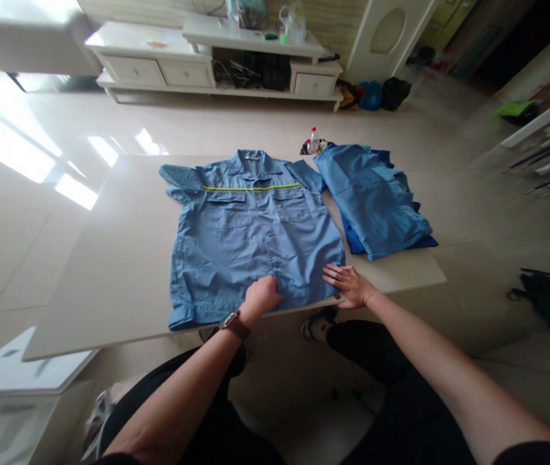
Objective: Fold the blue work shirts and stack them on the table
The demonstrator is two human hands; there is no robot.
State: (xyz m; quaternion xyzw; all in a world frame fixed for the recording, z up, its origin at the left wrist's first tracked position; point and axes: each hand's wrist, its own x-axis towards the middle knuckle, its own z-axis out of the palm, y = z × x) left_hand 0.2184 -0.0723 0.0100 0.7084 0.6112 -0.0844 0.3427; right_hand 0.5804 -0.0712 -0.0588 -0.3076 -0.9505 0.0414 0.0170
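Note:
A light blue short-sleeved work shirt (pixel 250 226) with a yellow chest stripe lies spread flat, front up, on a pale table (pixel 119 271). My left hand (pixel 261 296), with a watch on its wrist, rests on the shirt's bottom hem near the button line, fingers curled down onto the cloth. My right hand (pixel 348 285) lies flat with fingers spread at the hem's right corner, partly on the shirt and partly on the table.
A pile of folded blue garments (pixel 376 200) sits on the table's right side, a small bottle (pixel 313 139) behind it. A white TV cabinet (pixel 216 64) stands against the far wall. A black bag (pixel 546 294) lies on the floor at right.

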